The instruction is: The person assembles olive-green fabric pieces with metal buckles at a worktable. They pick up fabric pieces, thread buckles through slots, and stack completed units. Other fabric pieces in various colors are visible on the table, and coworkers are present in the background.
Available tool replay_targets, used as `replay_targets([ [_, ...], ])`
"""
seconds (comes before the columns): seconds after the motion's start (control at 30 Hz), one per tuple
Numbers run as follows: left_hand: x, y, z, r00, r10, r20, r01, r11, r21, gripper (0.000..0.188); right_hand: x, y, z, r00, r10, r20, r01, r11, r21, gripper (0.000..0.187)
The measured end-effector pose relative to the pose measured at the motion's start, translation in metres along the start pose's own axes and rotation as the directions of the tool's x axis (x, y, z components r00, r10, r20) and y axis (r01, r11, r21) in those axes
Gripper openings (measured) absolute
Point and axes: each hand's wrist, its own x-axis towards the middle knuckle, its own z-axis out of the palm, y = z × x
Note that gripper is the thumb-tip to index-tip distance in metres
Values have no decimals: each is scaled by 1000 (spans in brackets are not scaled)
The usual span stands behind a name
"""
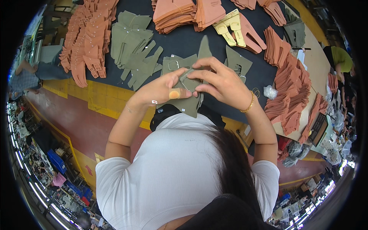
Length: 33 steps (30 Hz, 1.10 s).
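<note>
Both hands are closed on one olive-green cut piece (pixel 186 106) at the table's near edge, the fingertips meeting near its middle. Its lower part hangs toward my white shirt, and a pointed green strap (pixel 204 48) rises above my right fingers. My left hand (pixel 163 90), with a tan bandage round the thumb, pinches it from the left. From the right, the bent fingers of my right hand (pixel 218 80) grip it. A metal edge shows between the fingertips, partly hidden. Just beyond lie a green piece with a silver buckle (pixel 173 65) and another buckled green piece (pixel 238 63).
Loose green pieces (pixel 130 42) lie left of my hands on the dark table (pixel 184 41). Stacks of orange-brown pieces stand at the far left (pixel 86 42), the back (pixel 174 15) and the right (pixel 289 92). A yellow template (pixel 234 28) lies at the back; crumpled plastic (pixel 270 92) is to the right.
</note>
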Motion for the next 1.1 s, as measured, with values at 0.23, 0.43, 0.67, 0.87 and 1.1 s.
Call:
replay_targets([
  [0.23,1,7,12,999,-46,12,39,935,351,53,-5,5,2,956,192,221,-253,923,290,23],
  [0.43,-7,16,13,994,-2,105,-36,933,357,49,-14,27,12,984,26,174,-157,573,805,21],
  [0.67,0,4,1,987,-17,157,36,992,-124,36,-13,37,29,999,31,7,-14,240,971,28],
  [0.87,12,-9,8,965,170,-201,-142,979,149,22,-16,13,35,951,157,-265,-139,987,87,47],
  [1.1,24,-12,20,865,228,-447,15,879,477,24,-17,12,58,843,252,-475,-239,967,88,29],
])
